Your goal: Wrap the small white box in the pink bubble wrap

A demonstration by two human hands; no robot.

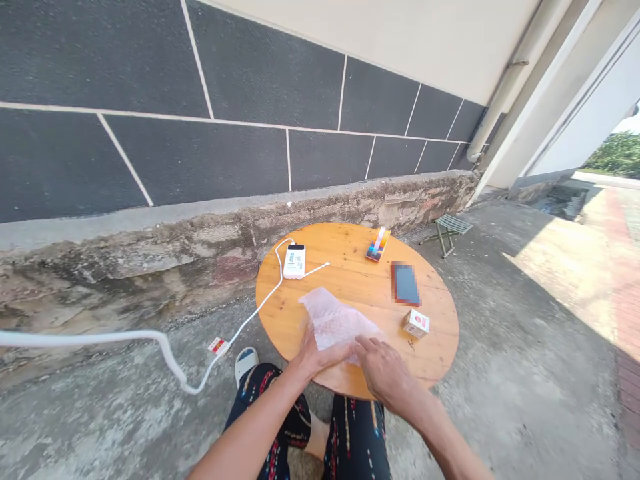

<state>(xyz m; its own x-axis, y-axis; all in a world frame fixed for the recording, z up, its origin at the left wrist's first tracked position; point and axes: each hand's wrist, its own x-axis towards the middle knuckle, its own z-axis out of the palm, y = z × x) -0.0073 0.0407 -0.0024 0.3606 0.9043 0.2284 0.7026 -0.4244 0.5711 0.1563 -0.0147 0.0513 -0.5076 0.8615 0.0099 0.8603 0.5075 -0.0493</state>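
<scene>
A pale, translucent sheet that looks like bubble wrap (337, 317) is held over the near edge of the round wooden table (345, 247). My left hand (320, 353) grips its lower left side, with the thumb lying along the near edge. At the lower right corner, the fingers of my right hand (383, 367) are closed on the same sheet. Whether anything lies inside or under the sheet cannot be seen. To the right of my right hand stands a small white box (417, 324) with red print.
On the table are a white device with a dark top (295, 263), its cable (265, 300) trailing left, a colourful upright packet (378, 245) and a blurred-out dark rectangular thing (406, 283). A folding stool (447, 230) stands behind right. A tiled wall (250, 153) runs along the back.
</scene>
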